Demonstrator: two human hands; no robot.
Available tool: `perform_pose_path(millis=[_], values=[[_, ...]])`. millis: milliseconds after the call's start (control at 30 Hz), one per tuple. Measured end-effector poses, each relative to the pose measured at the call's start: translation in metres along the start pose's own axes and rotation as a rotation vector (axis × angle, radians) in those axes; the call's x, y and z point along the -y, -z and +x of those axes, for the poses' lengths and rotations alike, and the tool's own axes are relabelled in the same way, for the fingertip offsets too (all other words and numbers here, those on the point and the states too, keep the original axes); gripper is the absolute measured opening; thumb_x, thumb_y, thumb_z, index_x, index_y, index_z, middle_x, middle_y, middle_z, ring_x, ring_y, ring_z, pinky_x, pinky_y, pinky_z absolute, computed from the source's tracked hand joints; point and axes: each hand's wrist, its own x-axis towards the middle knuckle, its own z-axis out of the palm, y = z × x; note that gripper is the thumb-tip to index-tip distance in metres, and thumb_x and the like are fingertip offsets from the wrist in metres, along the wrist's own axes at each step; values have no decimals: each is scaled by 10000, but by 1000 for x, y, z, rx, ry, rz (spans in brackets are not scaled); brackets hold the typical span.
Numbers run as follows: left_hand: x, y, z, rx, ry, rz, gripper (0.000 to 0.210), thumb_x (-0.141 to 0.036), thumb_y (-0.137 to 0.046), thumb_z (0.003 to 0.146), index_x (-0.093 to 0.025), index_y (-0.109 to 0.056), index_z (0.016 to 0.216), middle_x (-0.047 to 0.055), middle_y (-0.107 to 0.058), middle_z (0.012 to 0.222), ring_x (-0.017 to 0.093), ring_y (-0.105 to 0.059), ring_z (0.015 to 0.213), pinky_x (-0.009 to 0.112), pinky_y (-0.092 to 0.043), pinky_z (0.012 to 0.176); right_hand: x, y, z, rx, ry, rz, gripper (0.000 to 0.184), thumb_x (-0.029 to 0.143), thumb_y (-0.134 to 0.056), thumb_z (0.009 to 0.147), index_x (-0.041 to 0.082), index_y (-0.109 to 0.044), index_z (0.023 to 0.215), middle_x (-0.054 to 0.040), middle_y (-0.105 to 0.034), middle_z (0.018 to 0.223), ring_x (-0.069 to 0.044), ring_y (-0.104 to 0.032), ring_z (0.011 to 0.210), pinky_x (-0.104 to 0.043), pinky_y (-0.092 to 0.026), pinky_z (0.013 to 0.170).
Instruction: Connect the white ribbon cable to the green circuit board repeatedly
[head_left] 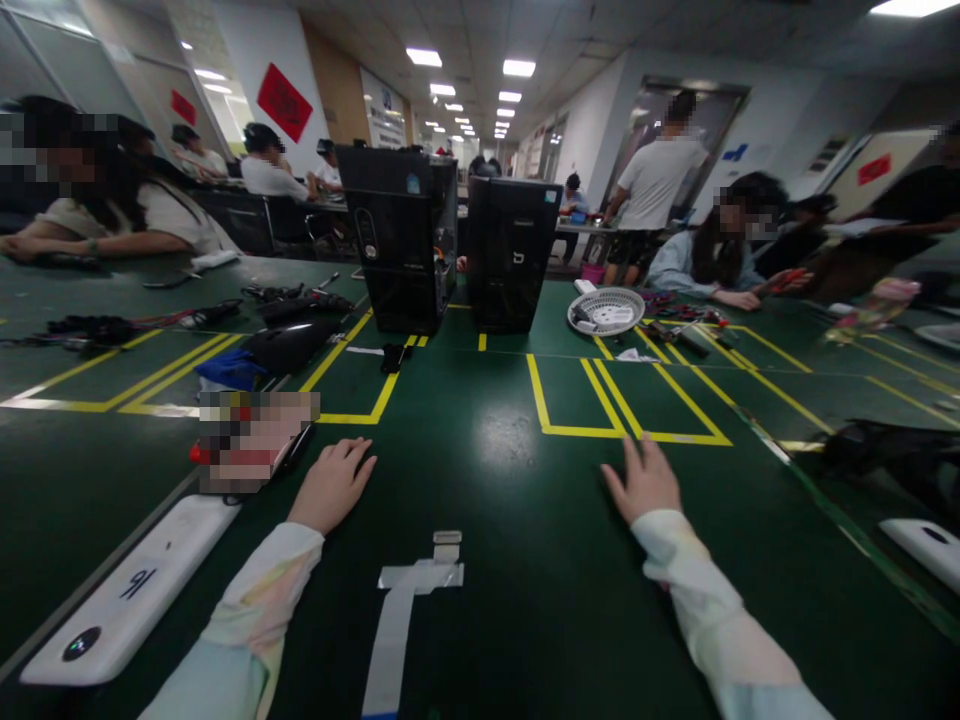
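My left hand (330,486) lies palm down on the green table (480,560), its fingers stretched out and holding nothing. To its left is a phone-like object (259,445), partly blurred out. My right hand (649,482) rests on the table with thumb and fingers apart, its fingertips at the yellow tape outline (592,432). Between my forearms lies a flat ribbon cable (391,635) with a small connector at its far end and clear tape across it. Neither hand touches the cable.
Two black computer towers (391,240) stand upright ahead. A white plastic basket (600,318) sits right of them. A long white device (135,590) lies at the left. Dark cables (97,330) are heaped farther left. Several people sit around; one person (660,165) stands.
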Motion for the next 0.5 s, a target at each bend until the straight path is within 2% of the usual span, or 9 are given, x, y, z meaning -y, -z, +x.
perform_pose_path(millis=[33, 133, 233, 300, 367, 500], values=[[0, 0, 0, 7, 4, 6, 572, -481, -301, 929, -123, -541, 1305, 157, -568, 1247, 288, -531, 1119, 435, -452, 939, -32, 6, 3, -48, -163, -42, 712, 540, -374, 896, 4, -433, 1362, -307, -293, 1457, -451, -275, 1343, -606, -315, 1006], [1, -1, 0, 25, 11, 24, 577, -480, -315, 923, -121, -522, 1324, 159, -555, 1271, 298, -518, 1145, 443, -448, 947, -121, 28, -8, -125, -423, -100, 873, 601, -360, 862, -124, -382, 1348, -448, -206, 1403, -586, -192, 1299, -747, -222, 906], [-1, -1, -1, 23, 1, 41, 579, -473, -322, 919, -111, -517, 1326, 165, -552, 1279, 301, -516, 1149, 450, -449, 948, -184, 45, -32, -141, -697, -165, 939, 655, -413, 804, -81, -361, 1384, -430, -180, 1428, -558, -163, 1324, -711, -220, 928], [-2, -1, -2, 3, -17, 67, 570, -462, -321, 917, -108, -530, 1312, 167, -561, 1266, 297, -525, 1137, 448, -449, 951, -208, 49, -44, -125, -844, -214, 865, 635, -384, 816, -6, -381, 1397, -387, -234, 1436, -513, -217, 1329, -678, -245, 940], [-4, 0, -2, -21, -35, 96, 560, -449, -315, 917, -107, -544, 1295, 165, -569, 1250, 291, -532, 1126, 442, -446, 958, -218, 50, -52, -65, -933, -268, 792, 614, -305, 848, 40, -409, 1384, -350, -339, 1399, -466, -312, 1306, -629, -281, 952], [-6, 0, -2, -14, -24, 108, 573, -450, -291, 919, -101, -535, 1304, 162, -561, 1258, 291, -522, 1131, 437, -450, 956, -213, 57, -57, 70, -889, -358, 810, 612, -197, 862, 10, -435, 1348, -333, -449, 1309, -435, -411, 1245, -555, -332, 953]])
